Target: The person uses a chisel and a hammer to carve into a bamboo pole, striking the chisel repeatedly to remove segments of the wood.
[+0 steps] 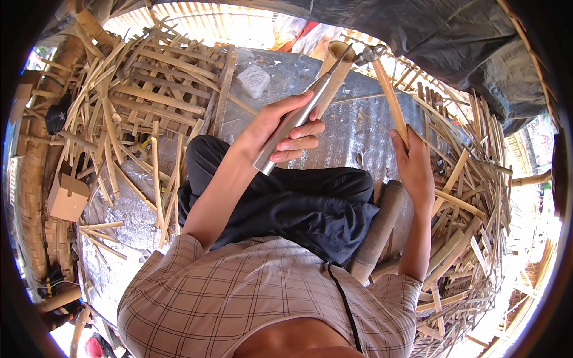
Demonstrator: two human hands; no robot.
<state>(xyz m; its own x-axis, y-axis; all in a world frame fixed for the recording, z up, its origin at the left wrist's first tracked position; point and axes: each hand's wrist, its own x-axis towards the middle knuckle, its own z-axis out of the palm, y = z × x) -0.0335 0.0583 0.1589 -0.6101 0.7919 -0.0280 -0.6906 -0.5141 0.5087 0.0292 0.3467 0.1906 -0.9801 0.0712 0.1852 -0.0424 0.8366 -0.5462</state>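
My left hand (289,128) is wrapped round a long tool with a shiny metal tube for a handle (264,161) and a dark, narrow, pointed end. That end lies across the open mouth of an upright-leaning bamboo tube (339,77); whether they touch, I cannot tell. On the other side, my right hand (413,161) grips the wooden handle of a hammer (389,95). The hammer's dark metal head (370,55) is raised just right of the bamboo's mouth. Part of the bamboo is hidden behind my left hand.
I sit with folded legs in dark trousers (280,206) on a grey sheet (256,59). A pale block (253,80) lies ahead. Bamboo strips (110,131) pile up at left, more (471,161) at right. A thick bamboo pole (379,230) rests by my right knee, a cardboard box (68,197) far left.
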